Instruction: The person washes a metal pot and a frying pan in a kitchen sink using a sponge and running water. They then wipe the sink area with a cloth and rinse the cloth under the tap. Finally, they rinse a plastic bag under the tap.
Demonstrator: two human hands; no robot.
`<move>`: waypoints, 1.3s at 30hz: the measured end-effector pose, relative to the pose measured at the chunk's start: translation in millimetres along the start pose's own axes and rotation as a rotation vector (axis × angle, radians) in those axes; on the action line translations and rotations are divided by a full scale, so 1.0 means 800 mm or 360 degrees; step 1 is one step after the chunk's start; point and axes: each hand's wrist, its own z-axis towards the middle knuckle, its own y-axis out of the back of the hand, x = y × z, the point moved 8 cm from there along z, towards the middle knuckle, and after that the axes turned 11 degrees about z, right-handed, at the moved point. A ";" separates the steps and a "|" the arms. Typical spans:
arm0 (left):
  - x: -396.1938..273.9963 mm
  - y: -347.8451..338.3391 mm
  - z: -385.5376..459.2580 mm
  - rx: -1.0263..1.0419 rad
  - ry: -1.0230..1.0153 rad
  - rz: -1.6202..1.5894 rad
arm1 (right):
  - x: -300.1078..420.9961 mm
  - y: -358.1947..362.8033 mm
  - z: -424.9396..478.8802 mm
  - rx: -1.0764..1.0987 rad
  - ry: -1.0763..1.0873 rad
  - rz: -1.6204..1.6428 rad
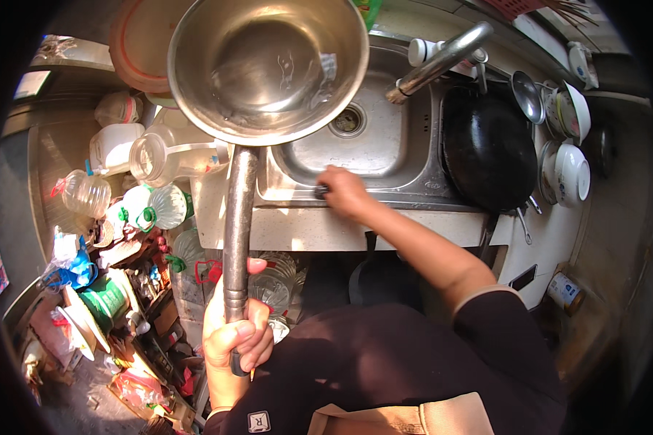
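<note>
My left hand [238, 331] is closed around the long handle of a metal saucepan [266, 70]. The pan is raised, with its shiny inside facing the camera, and it covers the left part of the sink. A little water seems to lie in it, though that may be glare. My right hand [344, 190] is at the front rim of the stainless steel sink [353, 163], its fingers curled on a small dark object [321, 191], mostly hidden. Above the basin reaches a metal faucet [441, 62].
A black wok [490, 152] leans right of the basin, beside stacked bowls [571, 174] and a metal ladle [527, 98]. Plastic bottles [87, 193] and a green spool [104, 302] crowd the left. A jar [566, 293] stands at lower right.
</note>
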 end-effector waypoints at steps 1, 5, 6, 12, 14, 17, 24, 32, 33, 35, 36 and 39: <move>-0.002 -0.007 0.001 -0.0165 0.0061 0.0183 | 0.034 -0.035 0.024 -0.0063 0.0255 0.0017; -0.002 0.002 -0.001 -0.0117 0.0090 0.0189 | 0.073 -0.090 0.036 -0.0096 0.0389 0.0217; -0.001 0.009 -0.004 -0.0073 0.0126 0.0155 | 0.053 -0.073 0.023 -0.0162 0.0304 0.0178; 0.003 0.042 -0.010 0.0067 0.0251 0.0128 | -0.102 0.184 -0.123 -0.0389 -0.0326 -0.0628; 0.006 0.042 -0.008 0.0108 0.0280 0.0201 | -0.124 0.203 -0.159 -0.0646 -0.0480 -0.0673; 0.016 0.032 -0.003 0.0153 0.0296 0.0245 | -0.099 0.149 -0.144 -0.0841 -0.0276 -0.0471; 0.033 0.044 0.001 0.0138 0.0353 0.0305 | -0.114 0.173 -0.189 -0.1200 -0.0418 -0.0776; 0.056 0.039 -0.005 0.0125 0.0365 0.0290 | -0.110 0.198 -0.137 -0.1332 -0.0158 -0.0873; 0.059 0.040 -0.004 0.0088 0.0365 0.0393 | -0.109 0.197 -0.140 -0.1338 -0.0160 -0.0865; 0.067 0.046 -0.002 0.0034 0.0373 0.0427 | -0.122 0.179 -0.169 -0.1240 -0.0309 -0.0805; 0.074 0.043 0.002 0.0049 0.0397 0.0403 | -0.121 0.174 -0.184 -0.1227 -0.0285 -0.0798; 0.099 0.046 0.014 -0.0010 0.0499 0.0429 | -0.126 0.179 -0.173 -0.1158 -0.0323 -0.0793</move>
